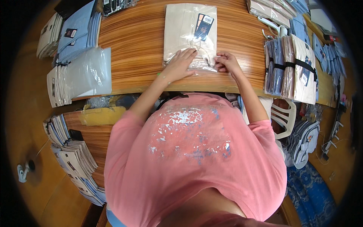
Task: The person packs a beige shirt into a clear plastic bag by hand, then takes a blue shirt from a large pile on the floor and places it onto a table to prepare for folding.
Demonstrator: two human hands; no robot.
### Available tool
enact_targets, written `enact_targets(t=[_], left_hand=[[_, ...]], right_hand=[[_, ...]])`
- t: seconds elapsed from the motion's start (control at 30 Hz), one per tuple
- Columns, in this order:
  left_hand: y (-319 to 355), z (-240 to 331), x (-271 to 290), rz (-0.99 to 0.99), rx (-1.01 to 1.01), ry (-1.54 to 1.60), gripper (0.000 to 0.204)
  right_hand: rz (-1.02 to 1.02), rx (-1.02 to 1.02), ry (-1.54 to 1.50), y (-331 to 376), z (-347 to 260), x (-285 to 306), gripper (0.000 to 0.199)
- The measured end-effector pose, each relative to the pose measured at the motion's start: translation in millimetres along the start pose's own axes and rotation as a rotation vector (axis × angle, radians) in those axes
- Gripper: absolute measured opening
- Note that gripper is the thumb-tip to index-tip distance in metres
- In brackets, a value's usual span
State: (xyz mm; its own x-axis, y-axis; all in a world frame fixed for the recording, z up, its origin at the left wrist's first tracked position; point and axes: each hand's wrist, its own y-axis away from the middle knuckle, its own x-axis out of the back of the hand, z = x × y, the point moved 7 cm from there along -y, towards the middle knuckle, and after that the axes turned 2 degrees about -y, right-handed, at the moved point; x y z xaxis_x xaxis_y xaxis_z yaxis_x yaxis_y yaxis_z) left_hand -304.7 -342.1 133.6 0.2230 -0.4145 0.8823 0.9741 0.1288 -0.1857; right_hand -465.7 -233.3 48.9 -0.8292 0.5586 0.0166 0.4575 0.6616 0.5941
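A folded beige garment [177, 28] in a clear plastic bag [206, 67] lies on the wooden table in front of me. Dark and orange hang tags [204, 27] show through the plastic on its upper right part, and a thin cord runs down from them. My left hand [181, 65] rests flat over the bag's lower left part, fingers stretched out toward the middle. At the lower right corner, my right hand [227, 63] has its fingers curled together on the bag's edge. The fingertips' exact hold is partly hidden.
Stacked bagged garments [291, 70], bound with black straps, stand at the right beside a white-handled tool [278, 28]. Clear plastic bags [89, 72] and folded blue shirts [77, 36] lie at the left. A white plastic chair [285, 119] stands below the table's right side.
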Motion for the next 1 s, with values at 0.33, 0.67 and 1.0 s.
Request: enact_targets(t=[0.33, 0.67, 1.0], left_hand=[[-13.6, -3.2, -0.5, 0.066, 0.271, -0.335, 0.099], [-10.2, -41.9, 85.6, 0.851, 0.621, 0.783, 0.042], [-23.8, -54.1, -115.7, 0.658, 0.950, 2.290, 0.043]], right_hand=[[-0.062, -0.070, -0.457, 13.6, 4.3, -45.3, 0.027], [-0.184, 0.611, -0.438, 96.7, -128.1, -45.8, 0.045], [0.005, 0.120, -0.066, -34.8, -37.1, -7.5, 0.037]])
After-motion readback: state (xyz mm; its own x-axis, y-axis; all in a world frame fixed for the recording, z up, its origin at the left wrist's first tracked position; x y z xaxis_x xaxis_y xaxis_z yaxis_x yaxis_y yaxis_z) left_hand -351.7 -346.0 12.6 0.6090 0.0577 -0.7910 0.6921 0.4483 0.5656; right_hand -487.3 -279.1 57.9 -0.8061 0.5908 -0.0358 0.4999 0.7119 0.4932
